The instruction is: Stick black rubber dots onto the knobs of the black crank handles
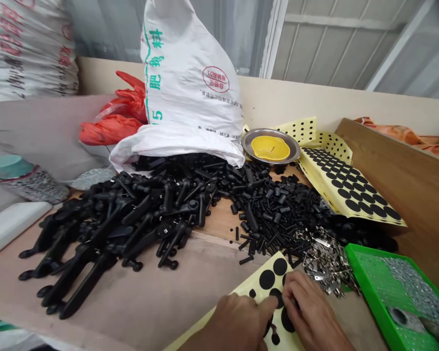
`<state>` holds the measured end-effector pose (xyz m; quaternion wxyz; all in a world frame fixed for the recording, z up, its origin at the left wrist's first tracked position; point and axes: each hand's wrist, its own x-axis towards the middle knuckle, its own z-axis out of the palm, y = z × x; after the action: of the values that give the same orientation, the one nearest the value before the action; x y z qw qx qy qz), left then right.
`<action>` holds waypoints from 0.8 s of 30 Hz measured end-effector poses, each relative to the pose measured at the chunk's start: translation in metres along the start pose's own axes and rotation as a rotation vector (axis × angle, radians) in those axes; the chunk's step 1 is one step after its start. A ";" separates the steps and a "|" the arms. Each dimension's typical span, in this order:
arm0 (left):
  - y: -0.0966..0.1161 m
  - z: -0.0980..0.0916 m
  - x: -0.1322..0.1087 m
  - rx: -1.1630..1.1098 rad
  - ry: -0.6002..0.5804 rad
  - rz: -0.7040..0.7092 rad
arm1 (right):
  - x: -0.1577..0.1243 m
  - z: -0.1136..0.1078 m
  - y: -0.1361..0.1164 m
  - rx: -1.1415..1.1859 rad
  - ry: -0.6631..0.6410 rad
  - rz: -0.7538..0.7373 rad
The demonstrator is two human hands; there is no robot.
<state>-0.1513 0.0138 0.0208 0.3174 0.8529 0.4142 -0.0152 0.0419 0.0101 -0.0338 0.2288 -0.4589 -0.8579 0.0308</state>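
A yellow backing sheet (pixel 246 287) with round black stick-on pads lies at the front of the table, under both hands. My left hand (pixel 237 319) is closed over its near part, a finger reaching to one black pad (pixel 276 296). Just to the right, my right hand (pixel 310 304) has curled fingers pressed together at the sheet's right side. Something dark shows between those fingers, and I cannot make out what it is. A few small dark pieces (pixel 275 336) show on the sheet beside the hands.
Black plastic arms (pixel 131 214) spill from a white sack (pixel 193 68). Small black parts (pixel 274 204) and metal clips (pixel 325 258) are heaped ahead. A green tray (pixel 369 292) stands right; more pad sheets (pixel 351 187) and a metal bowl with a yellow basket (pixel 270 147) lie behind.
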 end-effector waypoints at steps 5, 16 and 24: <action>0.022 -0.026 0.014 0.236 -0.128 0.076 | -0.002 -0.004 0.002 0.128 -0.015 0.046; 0.017 -0.002 0.011 0.424 0.014 0.166 | -0.007 -0.004 -0.008 0.141 0.062 -0.017; 0.025 -0.010 0.019 0.392 -0.094 0.172 | -0.004 -0.004 -0.005 0.125 0.062 0.021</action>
<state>-0.1235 0.0208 0.0363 0.1644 0.9289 0.3138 -0.1080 0.0415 0.0038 -0.0307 0.2833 -0.4534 -0.8420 0.0725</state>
